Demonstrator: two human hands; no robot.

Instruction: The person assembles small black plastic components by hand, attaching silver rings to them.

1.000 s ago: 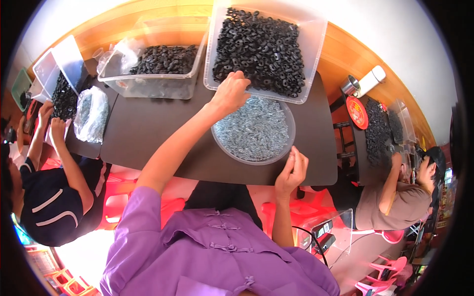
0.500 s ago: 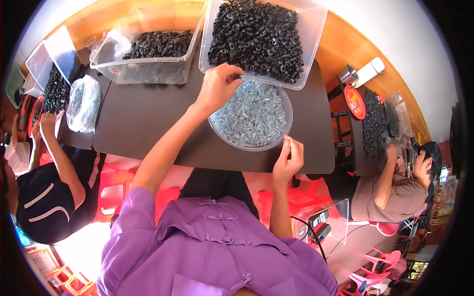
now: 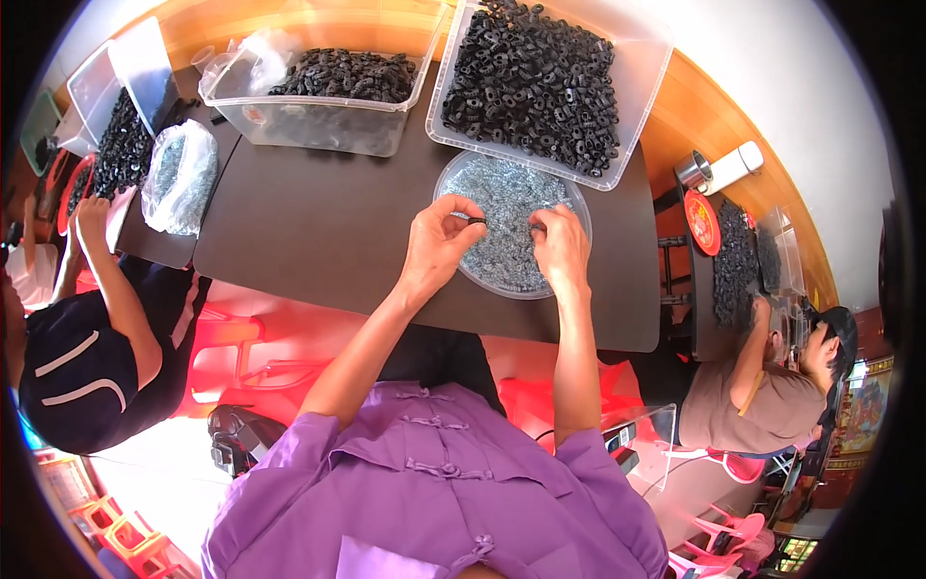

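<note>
My left hand (image 3: 436, 249) pinches a small black plastic part (image 3: 476, 221) between thumb and fingertips, above the left side of a round clear tub (image 3: 585, 214). Small shiny metal pieces (image 3: 506, 188) fill the tub. Over its right side is my right hand (image 3: 563, 253), its fingertips pinched together; what they hold is too small to make out. Just beyond the tub, a translucent plastic bin (image 3: 644, 106) slants toward me, its near edge over the tub's far rim. Inside it lies a heap of black plastic parts (image 3: 531, 82) with holes.
Another clear bin (image 3: 328, 130) of black parts stands far left on the dark table (image 3: 309, 212). A plastic bag (image 3: 180, 179) of metal pieces lies beyond the table seam. People work at both sides, one in a dark cap (image 3: 68, 396), another in a brown shirt (image 3: 738, 400).
My left hand has come back from the slanted bin's near edge to the tub's left side. My right hand has risen from the tub's near right rim to above the metal pieces.
</note>
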